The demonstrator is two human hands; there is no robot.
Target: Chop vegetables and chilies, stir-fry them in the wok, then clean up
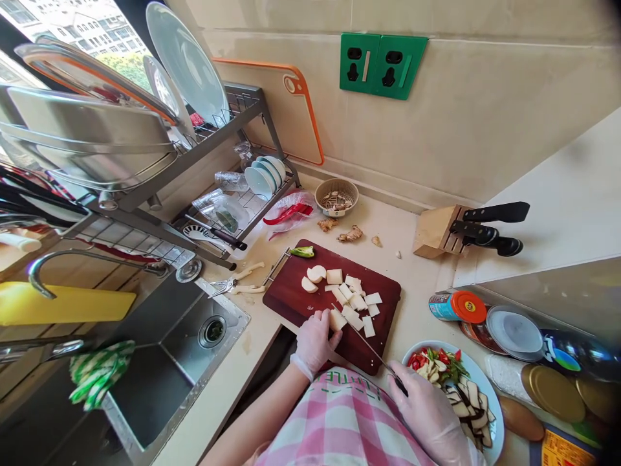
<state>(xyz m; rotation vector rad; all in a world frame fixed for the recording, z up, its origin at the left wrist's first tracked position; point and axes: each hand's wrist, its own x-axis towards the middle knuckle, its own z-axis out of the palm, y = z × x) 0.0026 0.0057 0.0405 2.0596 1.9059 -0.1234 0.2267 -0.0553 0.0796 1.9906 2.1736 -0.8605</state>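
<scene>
My right hand (pixel 424 401), in a clear plastic glove, grips the black handle of a kitchen knife (pixel 365 343). The thin blade slants up and left over a dark red cutting board (pixel 291 304). My left hand (pixel 314 342), gloved too, has its fingers closed on a white food chunk (pixel 337 320) beside the blade; its exact kind I cannot tell. Flat white slices (pixel 352 317) lie beyond the blade. Rounded white end pieces (pixel 310 285) sit to their left, and a cut green pepper (pixel 301 252) rests near the board's far left corner.
On the right stands a plate (pixel 495 427) of sliced food, with jars (pixel 453 306) behind it. A knife block (pixel 438 231) is at the back right. Ginger (pixel 350 234) and a small basket (pixel 336 197) lie behind the board. Scissors (pixel 233 285), sink (pixel 187 362) and dish rack (pixel 194 158) are left.
</scene>
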